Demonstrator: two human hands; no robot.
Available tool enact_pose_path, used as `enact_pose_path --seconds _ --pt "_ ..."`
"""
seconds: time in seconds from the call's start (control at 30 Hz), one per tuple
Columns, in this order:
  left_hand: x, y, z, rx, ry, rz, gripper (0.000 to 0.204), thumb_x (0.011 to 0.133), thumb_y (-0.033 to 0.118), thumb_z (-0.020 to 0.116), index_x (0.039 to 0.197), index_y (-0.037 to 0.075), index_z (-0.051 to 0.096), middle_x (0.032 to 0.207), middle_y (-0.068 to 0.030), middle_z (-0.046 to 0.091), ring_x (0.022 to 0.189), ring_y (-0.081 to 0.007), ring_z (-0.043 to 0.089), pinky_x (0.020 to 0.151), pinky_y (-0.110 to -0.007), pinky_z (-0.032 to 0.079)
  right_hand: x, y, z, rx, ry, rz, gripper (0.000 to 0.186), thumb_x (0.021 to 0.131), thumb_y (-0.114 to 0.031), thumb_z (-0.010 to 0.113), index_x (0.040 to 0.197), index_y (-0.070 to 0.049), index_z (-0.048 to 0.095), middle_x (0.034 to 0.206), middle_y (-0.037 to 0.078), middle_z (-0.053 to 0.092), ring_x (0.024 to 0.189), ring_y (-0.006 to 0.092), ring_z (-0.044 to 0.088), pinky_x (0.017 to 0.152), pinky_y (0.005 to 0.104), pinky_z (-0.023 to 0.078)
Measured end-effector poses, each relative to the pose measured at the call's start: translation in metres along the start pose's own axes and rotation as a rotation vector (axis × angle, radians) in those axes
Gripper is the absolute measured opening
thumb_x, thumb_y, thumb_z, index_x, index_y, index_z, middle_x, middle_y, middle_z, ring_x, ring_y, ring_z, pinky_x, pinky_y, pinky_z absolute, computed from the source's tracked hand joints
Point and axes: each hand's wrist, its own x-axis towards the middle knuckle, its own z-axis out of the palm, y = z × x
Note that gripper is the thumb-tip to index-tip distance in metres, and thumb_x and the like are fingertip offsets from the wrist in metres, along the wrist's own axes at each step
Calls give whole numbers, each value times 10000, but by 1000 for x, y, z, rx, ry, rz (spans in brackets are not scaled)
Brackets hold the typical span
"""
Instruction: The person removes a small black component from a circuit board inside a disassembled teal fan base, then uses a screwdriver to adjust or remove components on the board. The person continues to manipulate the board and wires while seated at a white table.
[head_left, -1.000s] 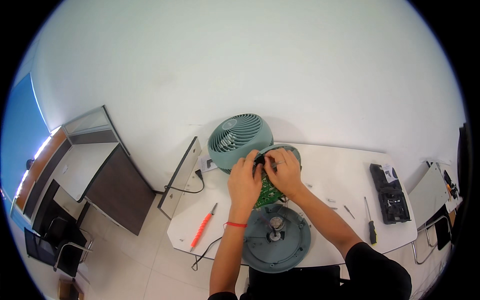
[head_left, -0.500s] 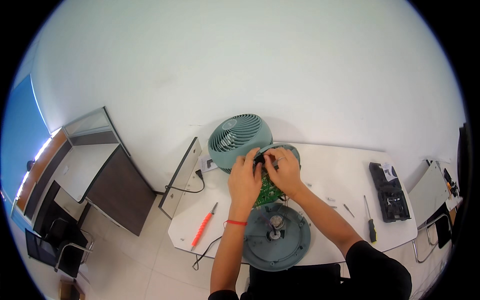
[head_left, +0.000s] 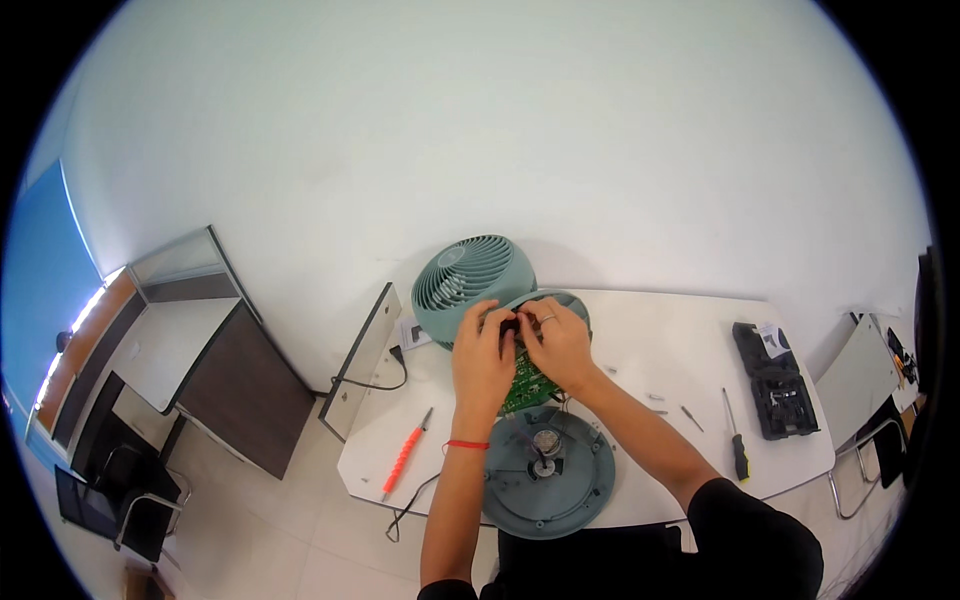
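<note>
A green-grey fan (head_left: 473, 281) lies on the white table with its slatted grille tilted up. My left hand (head_left: 483, 352) and my right hand (head_left: 556, 345) meet at its opened base, fingers bent and pinching close together around a small dark part (head_left: 512, 325). The fingers mostly cover that part, so its kind does not show. Below them hangs a green circuit board (head_left: 527, 385). Nearer to me rests the round grey-green base cover (head_left: 550, 495), with a silvery motor (head_left: 546, 443) at its middle and thin wires leading up toward the board.
An orange-handled screwdriver (head_left: 404, 460) lies at the left beside a black power cord (head_left: 372, 382). To the right are a small screwdriver bit (head_left: 692, 417), a yellow-and-black screwdriver (head_left: 738, 445) and an opened black tool case (head_left: 776, 385). An upright panel (head_left: 358, 360) edges the table's left side.
Both hands stay at the fan's base and shift only slightly, fingertips drawn a little closer together. The whole view has moved slightly.
</note>
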Motion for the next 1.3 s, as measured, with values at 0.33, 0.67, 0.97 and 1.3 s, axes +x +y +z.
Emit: enact_pose_path --seconds 0.33,0.67,0.97,1.3 --pt "-5 0 -3 -27 48 27 244 879 2 710 1118 29 671 1267 -142 624 1167 -347 615 975 -405 504 1 0 0 -8 -43 -8 107 881 -84 720 957 -44 656 867 96 655 725 295 653 670 396 530" --pt "0 -1 6 -47 83 44 191 898 34 727 1085 70 719 1246 -109 648 1058 -322 651 877 -414 545 1 0 -2 211 -93 329 142 914 -135 725 982 -11 734 918 124 729 771 269 720 698 360 567" --pt "5 7 7 -36 60 -25 138 904 52 742 1041 59 736 1204 -81 679 1029 -266 692 807 -353 548 8 -2 -12 372 -133 484 176 924 -134 720 998 20 762 885 152 771 773 229 759 708 319 580" --pt "2 -4 8 88 77 16 126 914 101 742 1021 79 680 1230 -90 700 968 -315 708 777 -389 564 9 0 -14 398 -176 511 190 937 -132 732 1017 38 760 881 113 782 773 139 740 717 280 576"
